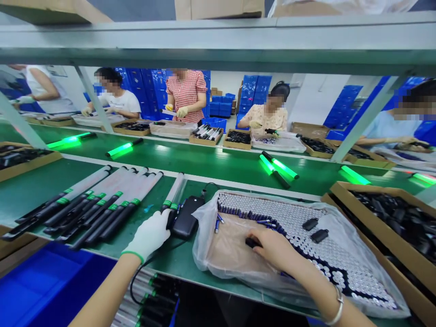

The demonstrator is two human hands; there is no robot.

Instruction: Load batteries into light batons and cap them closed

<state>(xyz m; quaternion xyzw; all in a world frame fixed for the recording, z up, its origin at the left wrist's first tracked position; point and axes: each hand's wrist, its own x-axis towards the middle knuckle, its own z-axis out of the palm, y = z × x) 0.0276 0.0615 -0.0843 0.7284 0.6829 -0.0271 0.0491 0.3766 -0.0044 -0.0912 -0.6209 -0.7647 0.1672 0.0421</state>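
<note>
My left hand (150, 234), in a white glove with a green cuff, is closed round the black handle of a light stick (174, 190) with a clear tube. Against that hand lies a black power pack (186, 217) with a cable. Bare and wearing a bracelet, my right hand (267, 245) pinches a small black part (252, 242) over the brown floor of a lined tray (231, 240). Rows of upright silver-topped batteries (327, 236) fill much of this tray. Two black clips (319, 235) rest on the batteries.
Several light sticks (98, 204) lie side by side on the left. A carton of black parts (398, 222) stands at the right. Green-lit sticks (124, 149) lie on the belt (190, 159) behind. A shelf (218, 38) crosses overhead. People work on the far side.
</note>
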